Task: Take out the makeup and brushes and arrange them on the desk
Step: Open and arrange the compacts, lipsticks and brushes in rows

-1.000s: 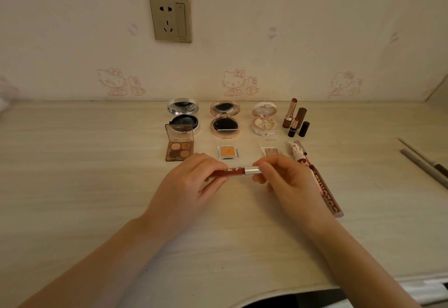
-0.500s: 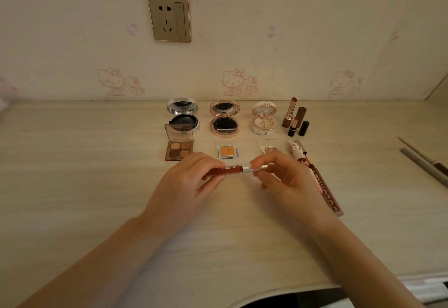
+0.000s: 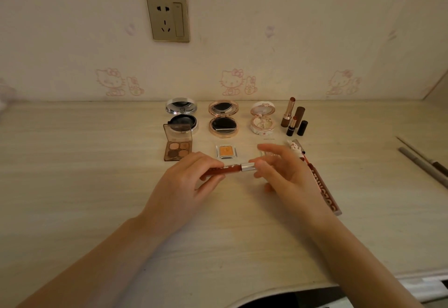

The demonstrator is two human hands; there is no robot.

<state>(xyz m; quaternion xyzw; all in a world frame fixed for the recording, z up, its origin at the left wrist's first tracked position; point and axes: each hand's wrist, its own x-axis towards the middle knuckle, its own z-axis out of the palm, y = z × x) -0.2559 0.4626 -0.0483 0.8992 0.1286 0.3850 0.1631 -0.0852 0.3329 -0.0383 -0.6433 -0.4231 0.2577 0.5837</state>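
Lip gloss tube (image 3: 224, 171), reddish-brown with a silver cap, sits level over the middle of the desk (image 3: 72, 174), held between two hands. The left hand (image 3: 184, 186) grips the coloured barrel, while the right hand (image 3: 291, 177) pinches the cap end with its forefinger lifted. Behind them lie an open eyeshadow palette (image 3: 178, 149), an orange pan (image 3: 226, 151), three open compacts (image 3: 223, 120) and upright lipsticks (image 3: 293, 120) near the wall. A long lettered pack (image 3: 326, 190) lies just beside the right hand.
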